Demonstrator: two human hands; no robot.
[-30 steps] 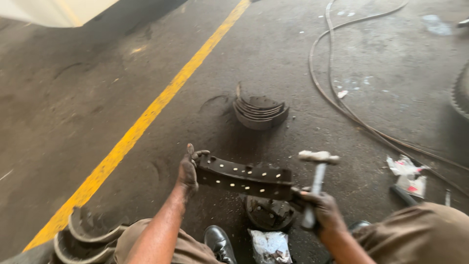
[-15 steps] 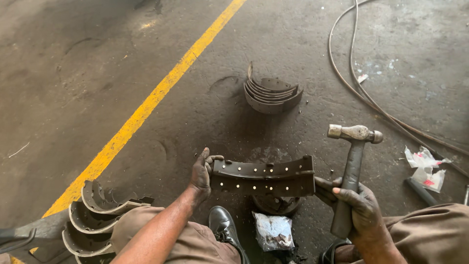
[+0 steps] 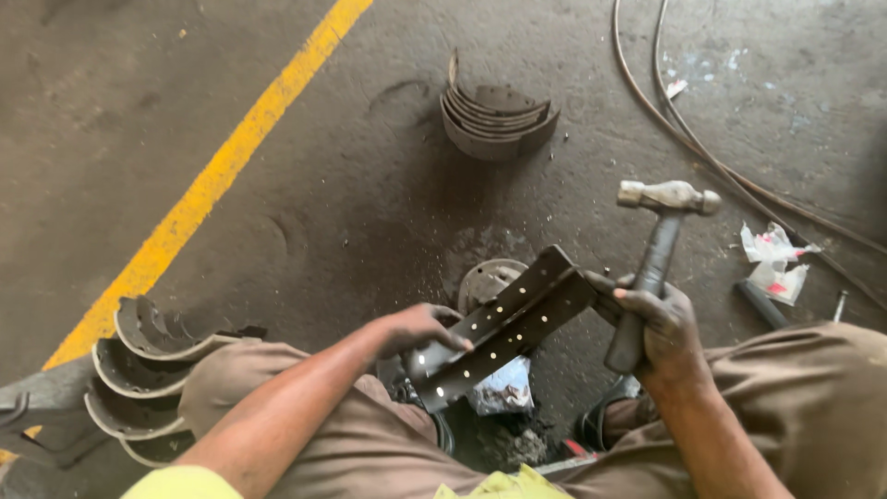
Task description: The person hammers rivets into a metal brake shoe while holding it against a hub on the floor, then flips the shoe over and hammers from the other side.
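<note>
— What are the fingers doing?

— The left hand [image 3: 420,328] curls its fingers over the near end of the curved brake shoe [image 3: 504,328]; the right hand [image 3: 651,319] is wrapped tight around the hammer [image 3: 658,254] handle and also touches the shoe's far end.

— What differs from half a second ago?

— The shoe lay level across the lap; now it slants, far end raised to the right (drilled holes facing up). The hammer stays upright, head above the fist.

— Anything hard to make out?

— The round metal disc [image 3: 488,280] beneath is half covered by the shoe. The stacked shoes [image 3: 139,379] at near left are cut off by the knee, and a crumpled bag [image 3: 504,390] is partly hidden.
</note>
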